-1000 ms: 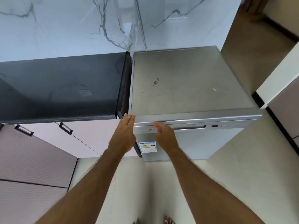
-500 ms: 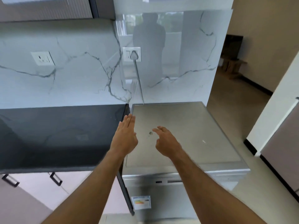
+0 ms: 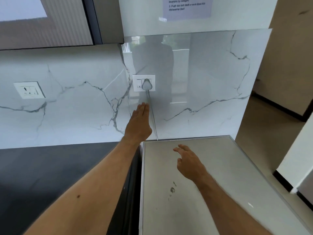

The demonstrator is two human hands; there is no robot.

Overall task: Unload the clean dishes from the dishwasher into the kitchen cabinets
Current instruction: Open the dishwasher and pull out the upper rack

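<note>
A dark surface (image 3: 50,175) is lying under marble wall (image 3: 76,119); the dishwasher (image 3: 194,192) top is running lengthwise toward it. Left hand (image 3: 138,126) and right hand (image 3: 189,163) are hovering released, grasping nothing.

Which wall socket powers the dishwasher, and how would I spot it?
Look at the marble wall behind the grey dishwasher top. The socket sits just above the left hand. Unlike the empty socket farther left, it has a grey plug with a cord running down.
</note>
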